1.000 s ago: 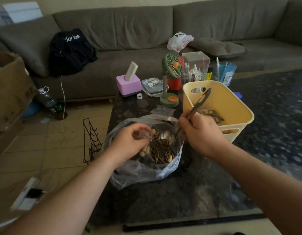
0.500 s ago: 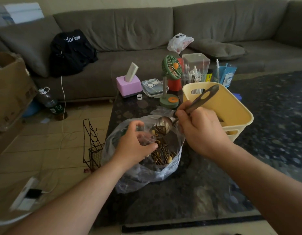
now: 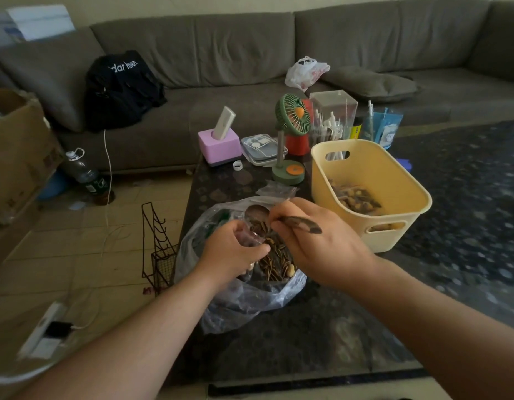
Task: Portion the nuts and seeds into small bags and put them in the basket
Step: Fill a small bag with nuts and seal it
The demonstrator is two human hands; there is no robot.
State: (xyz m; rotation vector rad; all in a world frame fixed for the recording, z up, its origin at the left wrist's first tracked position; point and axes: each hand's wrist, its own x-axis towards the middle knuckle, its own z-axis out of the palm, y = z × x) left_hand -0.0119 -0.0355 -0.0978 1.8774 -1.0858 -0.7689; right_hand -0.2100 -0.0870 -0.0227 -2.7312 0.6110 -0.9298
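Observation:
A large clear plastic bag [image 3: 244,301] of striped seeds and pale nuts [image 3: 276,264] lies open on the dark table. Above it my left hand [image 3: 232,252] pinches a small clear bag [image 3: 251,235] at its mouth. My right hand [image 3: 316,241] grips a metal spoon [image 3: 299,222]; its bowl is tipped over the small bag's mouth with seeds at it, and the handle lies across the back of my hand. To the right stands a yellow basket [image 3: 394,180] holding filled small bags [image 3: 357,197].
More empty small bags [image 3: 276,190] lie behind the big bag. A green desk fan [image 3: 292,134], a pink box [image 3: 219,148], a clear tray and pen holders [image 3: 332,116] crowd the table's far end. A wire rack [image 3: 157,249] stands on the floor to the left.
My right hand has turned the spoon from pointing up and right to tipped down over the small bag. My left hand has lifted the small bag slightly toward the spoon.

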